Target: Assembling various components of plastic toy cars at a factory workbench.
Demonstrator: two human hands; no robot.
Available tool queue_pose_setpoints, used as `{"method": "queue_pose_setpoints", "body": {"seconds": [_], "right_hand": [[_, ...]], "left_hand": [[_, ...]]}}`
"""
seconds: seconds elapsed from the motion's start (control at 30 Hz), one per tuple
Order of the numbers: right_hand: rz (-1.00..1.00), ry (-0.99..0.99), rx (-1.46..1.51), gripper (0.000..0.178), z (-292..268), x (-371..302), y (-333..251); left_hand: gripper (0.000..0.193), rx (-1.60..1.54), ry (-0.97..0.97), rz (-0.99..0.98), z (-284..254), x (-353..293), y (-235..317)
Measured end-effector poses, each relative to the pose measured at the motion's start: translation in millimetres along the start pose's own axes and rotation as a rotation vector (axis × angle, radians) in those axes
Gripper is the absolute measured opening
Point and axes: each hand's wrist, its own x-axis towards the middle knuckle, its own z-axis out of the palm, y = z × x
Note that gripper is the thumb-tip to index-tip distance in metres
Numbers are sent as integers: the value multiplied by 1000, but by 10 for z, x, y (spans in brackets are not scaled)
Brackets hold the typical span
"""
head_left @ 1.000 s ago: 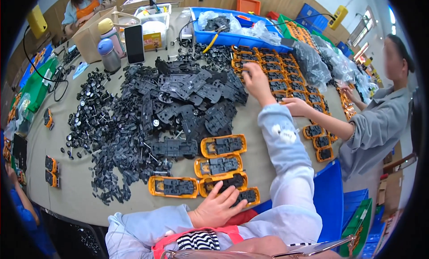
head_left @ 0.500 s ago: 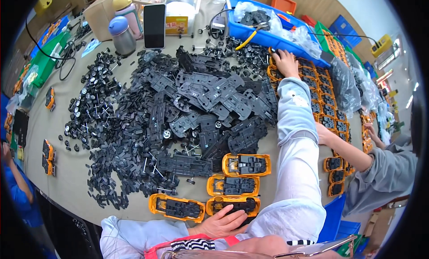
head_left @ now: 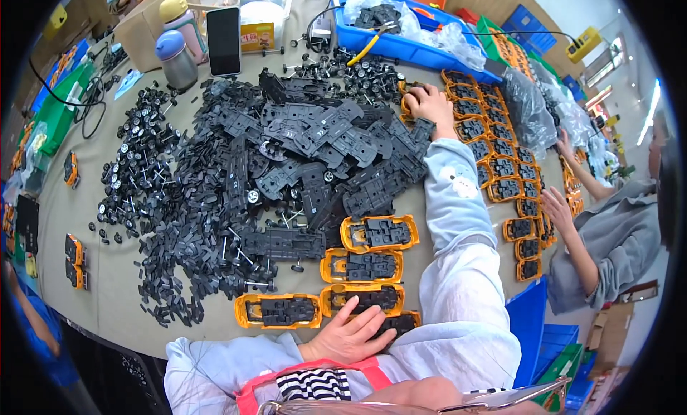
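My left hand (head_left: 349, 335) lies with its fingers spread on the near edge of an upturned orange toy car (head_left: 363, 298), its palm close to my body. Partly under those fingers, another orange toy car (head_left: 402, 322) shows. To the left sits a similar car (head_left: 278, 311); two more, a middle one (head_left: 361, 266) and a farther one (head_left: 379, 233), stand stacked away from me. My right arm stretches far forward, and my right hand (head_left: 431, 108) curls its fingers over an orange toy car (head_left: 408, 89) beside the rows; the hand hides part of it.
Black chassis plates (head_left: 315, 136), small black parts (head_left: 193, 250) and wheel axles (head_left: 132, 164) are heaped mid-table. Rows of orange cars (head_left: 501, 150) line the right, beside a co-worker's hands (head_left: 558, 209). A blue tray (head_left: 408, 46), phone (head_left: 224, 42) and flask (head_left: 176, 60) stand behind.
The view has shifted, moving the scene leftward. My left hand has slid slightly nearer me, uncovering more of the cars. The co-worker's hands have lifted away from the rows. My right hand stays by the far cars.
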Motion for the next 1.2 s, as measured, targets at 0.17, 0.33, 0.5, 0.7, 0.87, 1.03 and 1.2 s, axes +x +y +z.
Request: {"method": "queue_pose_setpoints", "body": {"seconds": [0.17, 0.33, 0.5, 0.7, 0.87, 1.03, 1.2], "right_hand": [[-22, 28, 35, 31, -269, -527, -113], [29, -69, -90, 34, -375, -1015, -91], [42, 27, -64, 29, -649, -1639, -316], [38, 75, -56, 26, -899, -2194, -361], [78, 31, -83, 27, -1083, -2662, -292], [-69, 63, 46, 28, -1261, -3033, -216], [-118, 36, 80, 27, -1395, -3096, -243]], "left_hand": [[33, -19, -32, -10, -97, -53, 143], [35, -20, -57, 25, -192, -96, 251], [37, -12, 0, 49, -228, -201, 378], [34, -61, -6, 112, -327, -434, 646], [33, -25, 4, 103, -402, -628, 751], [31, -35, 29, 88, -491, -679, 792], [35, 42, -17, 63, -527, -634, 869]]}}
